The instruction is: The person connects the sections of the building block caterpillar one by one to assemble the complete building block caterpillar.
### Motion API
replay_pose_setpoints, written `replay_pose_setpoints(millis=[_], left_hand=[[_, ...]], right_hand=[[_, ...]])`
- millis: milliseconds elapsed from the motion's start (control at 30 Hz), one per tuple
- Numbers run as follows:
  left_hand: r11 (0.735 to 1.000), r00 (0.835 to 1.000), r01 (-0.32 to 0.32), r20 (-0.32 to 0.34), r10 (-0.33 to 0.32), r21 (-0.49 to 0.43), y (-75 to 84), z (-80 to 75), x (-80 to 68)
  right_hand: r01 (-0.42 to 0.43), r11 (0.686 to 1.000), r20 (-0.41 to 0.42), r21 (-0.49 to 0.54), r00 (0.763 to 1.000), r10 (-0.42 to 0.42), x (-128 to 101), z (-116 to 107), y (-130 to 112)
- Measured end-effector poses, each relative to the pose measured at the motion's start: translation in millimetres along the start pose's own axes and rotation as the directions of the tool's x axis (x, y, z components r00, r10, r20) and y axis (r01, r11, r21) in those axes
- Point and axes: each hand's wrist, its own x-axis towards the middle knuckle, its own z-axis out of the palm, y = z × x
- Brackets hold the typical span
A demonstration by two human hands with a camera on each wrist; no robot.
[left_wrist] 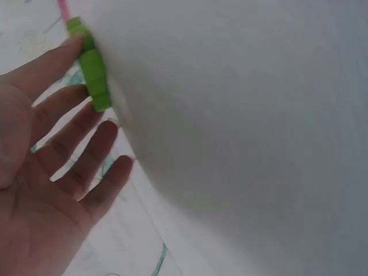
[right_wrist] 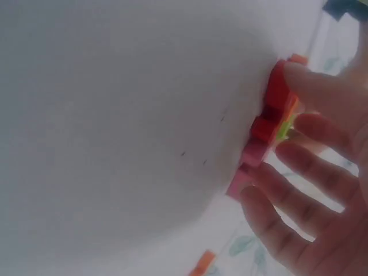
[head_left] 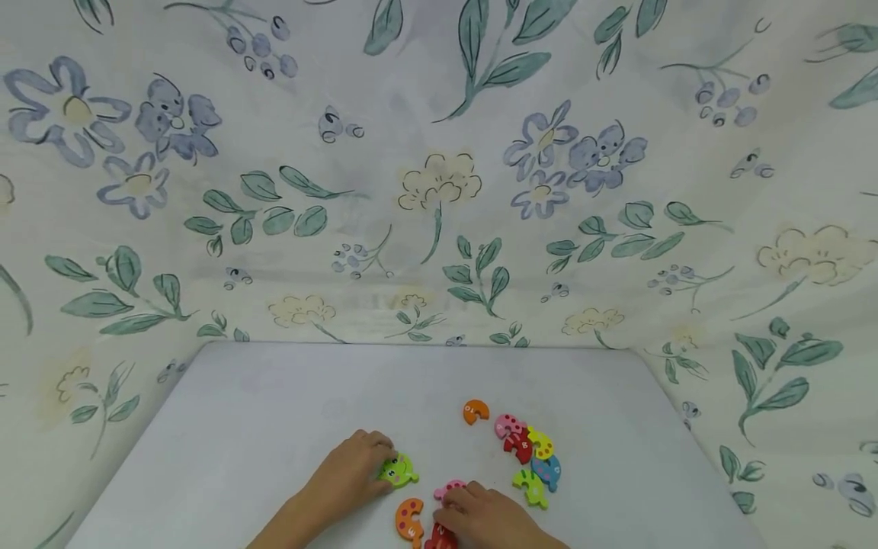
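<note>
Floral-patterned cloth [head_left: 439, 229] backed a smooth white table [head_left: 309, 396]. Left hand [head_left: 350, 473] pinched a flat, rounded green piece [head_left: 398, 471] at its 3 o'clock; right hand [head_left: 490, 522] gripped a thick red piece [head_left: 440, 538] at 8 o'clock and touched a pink piece [head_left: 447, 486] at 10 o'clock.

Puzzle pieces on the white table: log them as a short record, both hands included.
left hand: pinches green face piece
right hand: grips near red piece and near pink piece
between hands: near orange piece
bunched, right side: far pink piece, far red piece, yellow piece, blue piece, plain green piece
set apart: far orange piece
surface: white table
backdrop: floral cloth
</note>
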Motion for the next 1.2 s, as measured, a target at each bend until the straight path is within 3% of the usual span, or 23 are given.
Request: replay_pose_setpoints(millis=[133, 333, 567, 667, 900, 1033, 1200], left_hand=[[0.998, 0.999, 0.021, -0.028, -0.023, -0.063, -0.3, 0.4, -2.8], [0.993, 0.998, 0.056, -0.009, -0.057, -0.108, -0.8, 1.1, -4.3], [0.990, 0.995, 0.085, -0.049, -0.091, -0.114, -3.2, 6.5, -3.1], [0.989, 0.994, 0.087, -0.059, -0.094, -0.118, -3.5, 7.5, -2.3], [0.985, 0.992, 0.112, -0.046, -0.119, -0.132, -7.0, 5.4, 0.7], [0.979, 0.990, 0.126, -0.043, -0.134, -0.162, -10.2, 8.5, 1.9], [0.950, 0.980, 0.160, -0.069, -0.185, -0.268, -11.6, 18.5, -3.2]], right_hand=[[-0.021, 1.000, 0.000, -0.012, 1.000, 0.021, 7, -1, -4], [-0.203, 0.979, 0.014, 0.028, 0.979, 0.203, 15, 0, -3], [-0.333, 0.942, -0.093, 0.027, 0.938, 0.334, 20, 1, 12], [-0.322, 0.946, -0.114, 0.022, 0.940, 0.322, 22, -2, 11], [-0.147, 0.988, -0.078, 0.049, 0.985, 0.151, 32, -2, 0], [-0.158, 0.987, -0.093, 0.022, 0.983, 0.160, 34, -2, 3], [-0.229, 0.972, -0.134, 0.044, 0.963, 0.233, 29, 2, 9]])
